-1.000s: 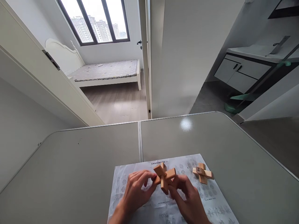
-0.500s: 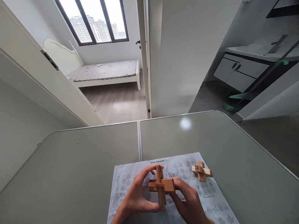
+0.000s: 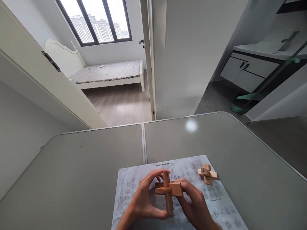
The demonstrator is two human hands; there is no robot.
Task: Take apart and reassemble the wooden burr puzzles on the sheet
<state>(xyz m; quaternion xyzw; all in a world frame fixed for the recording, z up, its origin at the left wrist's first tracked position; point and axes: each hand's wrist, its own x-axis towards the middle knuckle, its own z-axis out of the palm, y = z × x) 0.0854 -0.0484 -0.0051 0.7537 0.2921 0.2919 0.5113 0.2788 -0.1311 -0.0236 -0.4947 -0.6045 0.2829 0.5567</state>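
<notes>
A wooden interlocking puzzle [image 3: 169, 190], a cross of several bars with a handwritten mark on its upright bar, is held between my two hands over the printed sheet. My left hand [image 3: 146, 198] grips the upright bar, fingers at its top end and thumb at its bottom end. My right hand [image 3: 193, 199] pinches the thick bar that sticks out to the right; its fingertips are partly hidden behind the wood. A second wooden puzzle [image 3: 208, 174], marked 2, rests on the sheet's right part, apart from both hands.
The printed sheet [image 3: 129, 175] with small diagrams lies on a grey-green table [image 3: 96, 166] with a metal seam and rim. Past the table are a doorway to a bed [image 3: 107, 72] under a window, a white wall, and a sink cabinet [image 3: 249, 68] at right.
The held puzzle has turned slightly in my hands, and a rounded bar at its left now tilts a little. Hands and puzzle shift slightly right in view; the second puzzle stays on the sheet.
</notes>
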